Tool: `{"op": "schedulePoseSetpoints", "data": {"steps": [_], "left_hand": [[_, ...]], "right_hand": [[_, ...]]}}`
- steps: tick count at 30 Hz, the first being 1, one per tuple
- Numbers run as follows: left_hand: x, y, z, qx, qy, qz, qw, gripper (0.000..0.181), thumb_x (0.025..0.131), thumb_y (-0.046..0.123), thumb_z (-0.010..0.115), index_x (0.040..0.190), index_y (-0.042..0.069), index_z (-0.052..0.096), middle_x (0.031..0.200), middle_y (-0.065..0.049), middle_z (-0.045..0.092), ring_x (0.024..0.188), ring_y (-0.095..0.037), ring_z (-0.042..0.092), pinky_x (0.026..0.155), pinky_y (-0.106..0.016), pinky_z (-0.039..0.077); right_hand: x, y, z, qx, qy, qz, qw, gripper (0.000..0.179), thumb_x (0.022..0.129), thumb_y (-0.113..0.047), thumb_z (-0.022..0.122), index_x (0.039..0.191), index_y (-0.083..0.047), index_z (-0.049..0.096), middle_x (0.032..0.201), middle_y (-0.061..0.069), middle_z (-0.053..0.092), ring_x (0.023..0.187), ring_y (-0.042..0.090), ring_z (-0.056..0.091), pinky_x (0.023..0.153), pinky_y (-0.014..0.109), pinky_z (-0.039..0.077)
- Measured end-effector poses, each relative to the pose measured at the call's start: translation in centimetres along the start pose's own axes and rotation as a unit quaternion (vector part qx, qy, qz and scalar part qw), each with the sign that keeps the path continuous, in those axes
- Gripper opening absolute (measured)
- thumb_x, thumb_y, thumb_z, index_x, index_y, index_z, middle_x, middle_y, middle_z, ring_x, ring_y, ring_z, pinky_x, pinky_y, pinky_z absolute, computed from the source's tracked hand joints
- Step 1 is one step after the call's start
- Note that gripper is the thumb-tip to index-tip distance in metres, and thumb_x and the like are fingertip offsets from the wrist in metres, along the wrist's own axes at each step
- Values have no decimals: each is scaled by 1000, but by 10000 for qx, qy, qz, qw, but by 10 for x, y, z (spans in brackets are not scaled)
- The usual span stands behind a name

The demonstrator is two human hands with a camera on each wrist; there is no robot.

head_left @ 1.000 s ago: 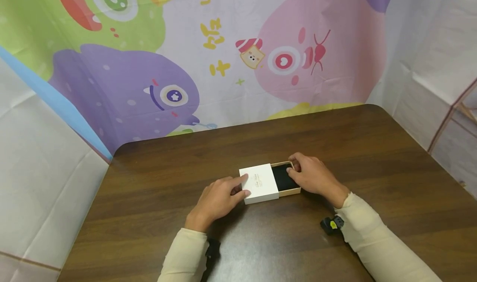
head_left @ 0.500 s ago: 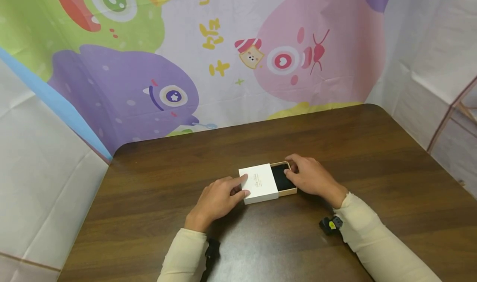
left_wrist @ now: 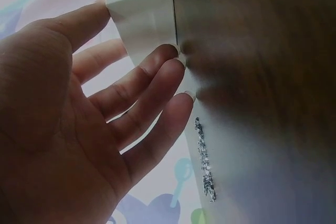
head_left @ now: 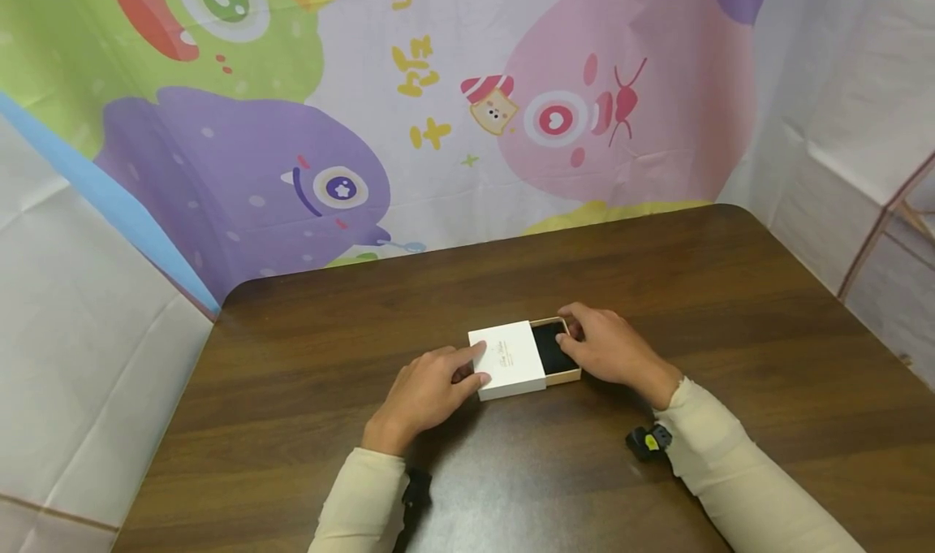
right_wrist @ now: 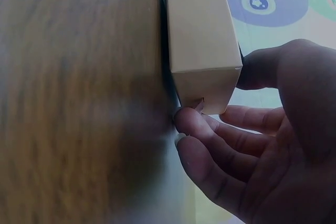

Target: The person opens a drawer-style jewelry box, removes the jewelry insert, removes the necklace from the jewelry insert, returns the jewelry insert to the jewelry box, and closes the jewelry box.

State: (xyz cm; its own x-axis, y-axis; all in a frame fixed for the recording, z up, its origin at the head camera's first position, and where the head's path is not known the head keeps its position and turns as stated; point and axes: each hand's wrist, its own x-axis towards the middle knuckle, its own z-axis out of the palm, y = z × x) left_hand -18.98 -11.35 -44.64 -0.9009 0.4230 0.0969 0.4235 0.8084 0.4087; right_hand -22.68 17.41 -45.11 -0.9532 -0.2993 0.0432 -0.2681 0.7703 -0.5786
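A white slide-out gift box lies flat on the table, its sleeve point(head_left: 509, 360) marked with small gold lettering. The tan inner drawer point(head_left: 564, 378) sticks out on the right, and something black point(head_left: 551, 347) fills it. My left hand point(head_left: 422, 392) holds the sleeve's left end between thumb and index finger; in the left wrist view, its other fingertips point(left_wrist: 169, 72) are by the tabletop. At the drawer's outer end, my right hand point(head_left: 615, 343) pinches the end wall, thumb over the rim. In the right wrist view its fingers point(right_wrist: 202, 163) curl below that wall point(right_wrist: 207, 90).
The brown wooden table point(head_left: 329, 326) extends around the box. A cartoon-printed cloth point(head_left: 453, 204) hangs behind its far edge, with pale panels point(head_left: 80, 334) at the sides. A silvery streak point(left_wrist: 205, 161), of unclear kind, shows in the left wrist view.
My right hand has moved slightly left, and the drawer has slid a little farther into the sleeve. The left hand and the sleeve have stayed in place.
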Motion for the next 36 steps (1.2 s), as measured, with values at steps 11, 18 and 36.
{"op": "schedulePoseSetpoints", "data": {"steps": [11,18,36], "left_hand": [[0,1,0,18,-38,-33,10000,49,96,43,67,140,24,62,82,13,55,71,-8,51,65,-33,43],[0,-1,1,26,3,-16,10000,48,95,43,67,140,24,62,83,13,55,72,-8,51,66,-33,43],[1,0,1,-11,-51,-40,10000,48,96,43,67,140,25,62,82,14,55,72,-8,52,66,-33,43]], "right_hand": [[-1,-2,3,54,-9,-149,9999,45,96,-23,66,134,-1,57,96,4,64,79,19,57,74,40,48],[0,-2,4,54,-107,-161,9998,46,97,-23,65,136,-2,56,102,6,65,83,19,59,77,41,50],[-1,-3,5,-26,-154,-240,9996,46,97,-24,64,138,-3,56,103,5,66,81,17,58,76,39,51]]}}
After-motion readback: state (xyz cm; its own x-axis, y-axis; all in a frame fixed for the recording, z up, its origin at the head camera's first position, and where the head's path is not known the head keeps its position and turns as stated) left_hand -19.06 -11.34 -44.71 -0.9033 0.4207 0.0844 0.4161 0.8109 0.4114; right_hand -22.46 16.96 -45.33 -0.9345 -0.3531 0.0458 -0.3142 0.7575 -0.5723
